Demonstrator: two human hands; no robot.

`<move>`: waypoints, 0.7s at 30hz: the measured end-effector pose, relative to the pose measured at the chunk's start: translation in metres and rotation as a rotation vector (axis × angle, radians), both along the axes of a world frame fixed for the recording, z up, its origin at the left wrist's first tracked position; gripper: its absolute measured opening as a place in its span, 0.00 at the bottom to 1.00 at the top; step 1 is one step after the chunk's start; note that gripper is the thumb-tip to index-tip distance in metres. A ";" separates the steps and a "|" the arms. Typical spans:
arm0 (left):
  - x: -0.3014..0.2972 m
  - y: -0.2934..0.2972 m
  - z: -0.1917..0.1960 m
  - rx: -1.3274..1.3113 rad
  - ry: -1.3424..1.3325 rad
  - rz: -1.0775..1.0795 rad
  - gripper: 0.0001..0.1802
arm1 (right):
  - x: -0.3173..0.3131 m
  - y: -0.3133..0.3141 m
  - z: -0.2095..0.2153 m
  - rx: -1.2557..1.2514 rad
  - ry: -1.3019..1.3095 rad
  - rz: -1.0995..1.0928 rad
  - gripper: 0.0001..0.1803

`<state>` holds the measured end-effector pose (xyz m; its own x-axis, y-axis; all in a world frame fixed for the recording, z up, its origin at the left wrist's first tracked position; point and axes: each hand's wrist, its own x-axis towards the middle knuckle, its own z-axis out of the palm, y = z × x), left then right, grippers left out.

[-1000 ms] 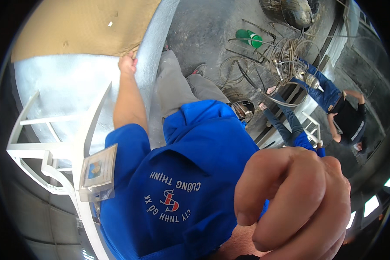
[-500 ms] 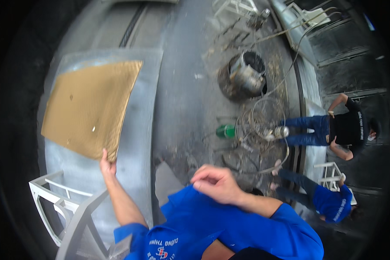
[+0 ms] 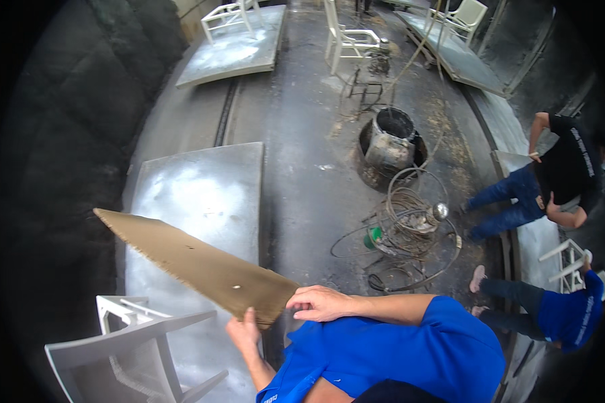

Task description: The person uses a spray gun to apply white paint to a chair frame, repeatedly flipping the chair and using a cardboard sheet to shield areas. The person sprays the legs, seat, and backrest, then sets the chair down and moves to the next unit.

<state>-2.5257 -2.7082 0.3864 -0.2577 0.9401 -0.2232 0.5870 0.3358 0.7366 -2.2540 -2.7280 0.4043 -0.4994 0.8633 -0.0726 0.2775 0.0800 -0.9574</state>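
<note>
My left hand (image 3: pixel 244 330): it grips the near lower edge of the brown board (image 3: pixel 195 263), thumb on the face that I can see, fingers hidden behind it.
My right hand (image 3: pixel 319 303): it pinches the near right corner of the same board, fingers curled over the edge, the forearm coming in from my blue sleeve (image 3: pixel 410 342).
Brown board: a flat tan sheet with a rough, ragged lower edge, held up off the surface and tilted, so that it runs from my hands up and away to a far left corner.
White chair frame (image 3: pixel 124 349): at my lower left, just beside my left forearm, lying tipped on the grey metal table (image 3: pixel 202 195).
Grey metal table: a dull, smudged sheet under and beyond the board.
Floor (image 3: pixel 309 168): dark and dirty, to the right of the table.
Coiled hoses (image 3: pixel 410 235): a tangle of cable and hose on the floor, with a small green thing (image 3: pixel 372 236) at its left side.
Round drum (image 3: pixel 391 141): farther on, standing in a dark ring.
Two other people: at the right, one in a blue shirt (image 3: pixel 571 312) bending low, one in a black shirt (image 3: pixel 568 164) beyond.
More white chairs (image 3: pixel 346 37): far off, on and beside other grey tables (image 3: pixel 238 47).
</note>
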 end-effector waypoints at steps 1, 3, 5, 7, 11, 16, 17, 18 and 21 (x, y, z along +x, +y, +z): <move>0.014 -0.007 0.016 0.046 0.022 -0.066 0.16 | 0.001 0.002 -0.013 -0.024 -0.104 0.056 0.33; 0.038 -0.010 0.045 0.096 0.085 -0.222 0.16 | 0.004 -0.008 -0.039 0.156 -0.311 0.019 0.46; 0.058 -0.004 0.069 0.123 0.138 -0.390 0.16 | 0.005 -0.018 -0.065 0.120 -0.536 0.076 0.64; 0.077 0.005 0.085 0.211 0.195 -0.555 0.18 | 0.005 -0.031 -0.086 -0.019 -0.434 0.069 0.62; 0.102 0.020 0.106 0.195 0.301 -0.771 0.24 | -0.003 -0.065 -0.090 -0.022 -0.318 -0.188 0.41; 0.114 0.033 0.120 0.302 0.260 -1.033 0.25 | -0.016 -0.088 -0.059 -0.060 -0.159 -0.423 0.27; 0.115 0.035 0.121 0.317 0.245 -1.081 0.25 | -0.022 -0.092 -0.055 -0.072 -0.173 -0.479 0.26; 0.116 0.036 0.121 0.325 0.230 -1.127 0.26 | -0.027 -0.095 -0.055 -0.058 -0.143 -0.540 0.27; 0.119 0.039 0.118 0.381 0.184 -1.251 0.25 | -0.043 -0.102 -0.061 -0.053 -0.121 -0.702 0.28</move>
<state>-2.4068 -2.6693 0.5048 0.8271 0.5597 0.0511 0.4486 -0.7122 0.5400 -2.2973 -2.8299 0.3437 0.1872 0.9719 -0.1427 0.3512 -0.2019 -0.9143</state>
